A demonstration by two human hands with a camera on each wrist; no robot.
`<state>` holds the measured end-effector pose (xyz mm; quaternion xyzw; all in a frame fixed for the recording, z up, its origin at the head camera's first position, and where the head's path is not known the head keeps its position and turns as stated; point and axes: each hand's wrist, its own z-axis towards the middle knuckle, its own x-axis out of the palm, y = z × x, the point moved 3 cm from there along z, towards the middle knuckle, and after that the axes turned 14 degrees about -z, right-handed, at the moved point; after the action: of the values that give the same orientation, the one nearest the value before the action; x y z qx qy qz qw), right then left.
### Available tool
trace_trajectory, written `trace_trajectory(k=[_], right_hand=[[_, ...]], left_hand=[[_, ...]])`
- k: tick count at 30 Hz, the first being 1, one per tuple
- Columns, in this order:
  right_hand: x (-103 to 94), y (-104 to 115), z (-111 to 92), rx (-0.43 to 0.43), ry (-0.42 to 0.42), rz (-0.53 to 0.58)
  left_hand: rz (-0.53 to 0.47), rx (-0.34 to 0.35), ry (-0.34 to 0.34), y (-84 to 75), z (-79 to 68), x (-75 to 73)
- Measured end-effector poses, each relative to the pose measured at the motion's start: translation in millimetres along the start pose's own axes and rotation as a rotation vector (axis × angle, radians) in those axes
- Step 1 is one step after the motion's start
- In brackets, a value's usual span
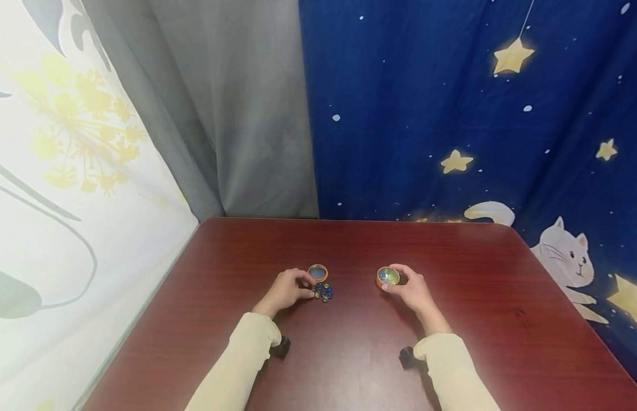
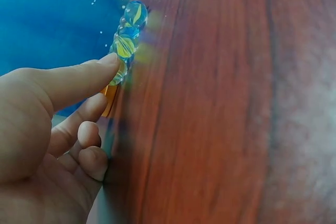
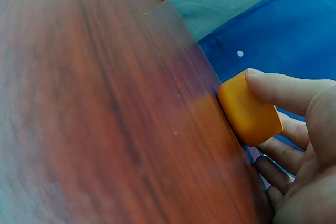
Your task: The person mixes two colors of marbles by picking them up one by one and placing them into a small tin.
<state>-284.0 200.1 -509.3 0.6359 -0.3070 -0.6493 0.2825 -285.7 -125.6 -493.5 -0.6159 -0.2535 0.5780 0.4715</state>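
Reddish-brown desk (image 1: 344,359) beneath both hands: my right hand (image 1: 411,288) grips an orange cup (image 3: 249,111); only the head view shows marbles inside (image 1: 387,276). Loose marbles (image 1: 325,291), yellow-swirled in the left-wrist view, sit at my left hand's fingertips (image 2: 109,60); whether it pinches one, I cannot tell.

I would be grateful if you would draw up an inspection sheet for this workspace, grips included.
Surface: reddish-brown table, with a bright reflection near the front.
Job's things: orange cup with glassy blue-green contents; glass marbles beside a shallow, orange-rimmed round piece.
Clutter: nothing seen.
Grips: bare hands; left grip at the marbles, whether pinching one is unclear; right grip holds the cup.
Cables: nothing seen.
Surroundings: grey curtain, blue starry curtain, white patterned fabric.
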Motion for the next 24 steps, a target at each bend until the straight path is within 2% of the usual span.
trace_trajectory(k=[9,24], right_hand=[[-0.9,0.0,-0.7,0.007,0.004,-0.002],[-1.4,0.9,-0.9,0.005,0.008,0.005]], left_hand=[[0.028,0.03,0.011,-3.2,-3.2,0.4],[0.049,0.055,0.003,0.2,-3.8,2.1]])
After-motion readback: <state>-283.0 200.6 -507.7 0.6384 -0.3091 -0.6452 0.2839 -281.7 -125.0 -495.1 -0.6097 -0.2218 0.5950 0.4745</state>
